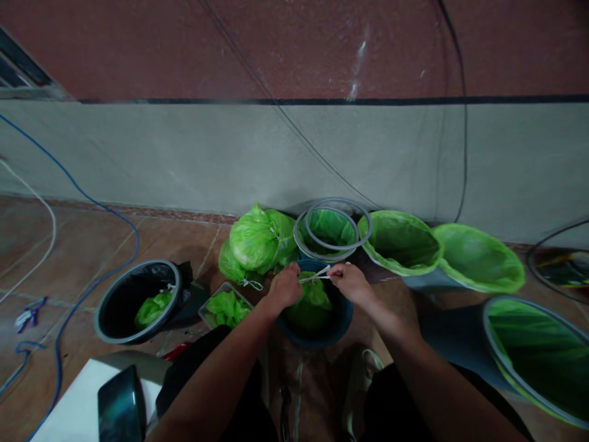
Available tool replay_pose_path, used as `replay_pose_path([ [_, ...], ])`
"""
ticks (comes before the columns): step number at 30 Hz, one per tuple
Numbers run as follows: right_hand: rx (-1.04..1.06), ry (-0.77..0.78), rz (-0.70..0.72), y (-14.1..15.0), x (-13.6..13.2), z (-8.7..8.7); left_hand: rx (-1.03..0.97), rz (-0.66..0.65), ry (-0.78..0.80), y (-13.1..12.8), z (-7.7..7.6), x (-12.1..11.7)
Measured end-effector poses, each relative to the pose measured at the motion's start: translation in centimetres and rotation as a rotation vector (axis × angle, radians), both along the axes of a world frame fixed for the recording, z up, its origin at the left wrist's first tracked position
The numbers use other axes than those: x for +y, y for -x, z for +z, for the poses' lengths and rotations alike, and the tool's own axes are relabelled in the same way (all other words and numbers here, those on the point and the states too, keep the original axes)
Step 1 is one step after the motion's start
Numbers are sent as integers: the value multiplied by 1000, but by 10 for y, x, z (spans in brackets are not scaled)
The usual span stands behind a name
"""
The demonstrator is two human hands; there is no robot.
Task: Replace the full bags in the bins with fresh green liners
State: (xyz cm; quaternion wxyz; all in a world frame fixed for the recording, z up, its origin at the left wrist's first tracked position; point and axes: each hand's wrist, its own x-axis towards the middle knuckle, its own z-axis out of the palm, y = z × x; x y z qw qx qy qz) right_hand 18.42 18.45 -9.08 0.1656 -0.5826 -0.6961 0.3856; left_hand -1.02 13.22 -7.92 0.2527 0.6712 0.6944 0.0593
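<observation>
In the head view a green plastic bag (309,310) stands inside a dark blue bin (317,341) between my feet, its neck gathered at the top. White string (315,277) runs around that neck. My left hand (286,285) is closed on the string at the left of the neck. On the other side my right hand (350,281) pinches the string, with loops and ends sticking out by its fingers. The string is drawn between the two hands just above the bin's rim.
Tied green bags (255,239) lie by the wall. A black-lined bin (133,334) and a small tub (225,307) are left. Green-lined bins (400,242) stand right; loose grey rings (338,202) rest behind. A phone (121,405) lies on a white surface; a blue cable (92,285) crosses the floor.
</observation>
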Motion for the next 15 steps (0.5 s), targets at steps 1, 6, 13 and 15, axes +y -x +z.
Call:
replay_pose_path([
  [1, -24, 7, 26, 1, -1, 1, -3, -14, 19, 1, -3, -1],
  [6, -133, 4, 129, 8, -10, 4, -115, -65, 106, -6, -28, -7],
  [13, -254, 40, 341, 21, -36, 1, -406, -19, 176, -22, -39, 1],
  [15, -280, 58, 371, 23, -40, 1, -485, 10, 152, -25, -35, 4],
])
